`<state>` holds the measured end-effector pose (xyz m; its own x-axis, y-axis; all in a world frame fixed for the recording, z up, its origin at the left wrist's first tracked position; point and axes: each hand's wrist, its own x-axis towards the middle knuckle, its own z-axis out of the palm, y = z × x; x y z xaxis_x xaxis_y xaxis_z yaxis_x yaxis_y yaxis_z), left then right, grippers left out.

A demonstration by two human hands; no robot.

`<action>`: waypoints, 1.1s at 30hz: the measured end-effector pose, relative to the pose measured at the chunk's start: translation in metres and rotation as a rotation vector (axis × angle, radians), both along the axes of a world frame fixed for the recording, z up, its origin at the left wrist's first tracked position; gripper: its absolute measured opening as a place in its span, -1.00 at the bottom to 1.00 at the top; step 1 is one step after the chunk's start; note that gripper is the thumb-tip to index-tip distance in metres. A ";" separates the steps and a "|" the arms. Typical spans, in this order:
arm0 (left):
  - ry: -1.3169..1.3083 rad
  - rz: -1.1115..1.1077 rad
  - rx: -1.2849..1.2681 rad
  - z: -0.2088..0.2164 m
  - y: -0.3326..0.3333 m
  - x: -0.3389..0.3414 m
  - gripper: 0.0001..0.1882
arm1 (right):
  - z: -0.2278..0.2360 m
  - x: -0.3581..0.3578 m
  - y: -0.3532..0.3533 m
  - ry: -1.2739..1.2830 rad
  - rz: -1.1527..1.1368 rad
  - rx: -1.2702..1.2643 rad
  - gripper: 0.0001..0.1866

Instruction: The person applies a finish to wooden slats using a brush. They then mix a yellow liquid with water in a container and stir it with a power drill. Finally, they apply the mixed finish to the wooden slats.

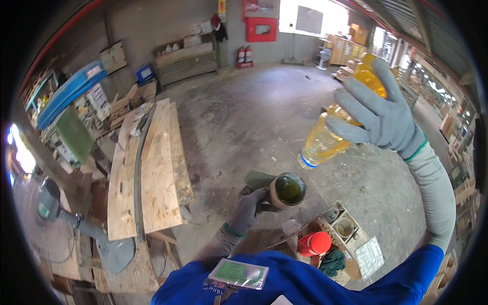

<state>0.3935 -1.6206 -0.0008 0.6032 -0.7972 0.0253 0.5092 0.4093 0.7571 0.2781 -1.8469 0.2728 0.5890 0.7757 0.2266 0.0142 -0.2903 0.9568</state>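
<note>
White glare at the window (333, 18) — bowed edges

Grey gloves (386, 119) with green hems (418, 149) meet grey sleeves (437, 195) — then blue shirt (300, 274), green badge (236, 273).

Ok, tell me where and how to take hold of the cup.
Best grip the cup around its outer wall, below the rim, probably from the left, where the left hand holds it. Its round, open mouth faces up with what looks like liquid inside, so keep the rim clear and the cup level.
</note>
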 end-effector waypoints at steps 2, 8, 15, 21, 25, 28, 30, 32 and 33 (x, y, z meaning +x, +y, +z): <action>-0.024 0.002 -0.005 0.001 0.002 0.000 -0.67 | -0.003 0.000 0.002 0.008 0.004 0.033 -0.47; 0.019 0.036 0.000 -0.004 0.009 -0.001 -0.68 | -0.005 0.007 0.017 -0.005 0.052 0.020 -0.44; -0.275 0.149 0.076 0.002 0.011 -0.010 -0.70 | -0.001 0.002 0.015 0.025 0.042 -0.067 -0.38; -0.295 0.106 0.053 0.001 0.015 -0.007 -0.69 | -0.001 0.010 0.020 0.002 0.053 -0.089 -0.59; -0.057 0.056 0.019 0.006 0.002 -0.010 -0.66 | -0.009 0.024 0.002 -0.018 0.241 -0.008 -0.71; -0.057 0.041 0.050 0.011 -0.002 -0.012 -0.63 | -0.008 0.023 -0.007 -0.054 0.243 -0.072 -0.70; -0.058 0.038 0.050 0.014 -0.003 -0.013 -0.62 | -0.007 0.024 -0.009 -0.065 0.240 -0.111 -0.70; -0.075 0.032 0.048 0.014 -0.004 -0.012 -0.62 | -0.007 0.022 -0.007 -0.052 0.235 -0.099 -0.71; -0.082 0.032 0.047 0.014 -0.003 -0.012 -0.62 | -0.011 0.019 -0.004 -0.034 0.236 -0.063 -0.72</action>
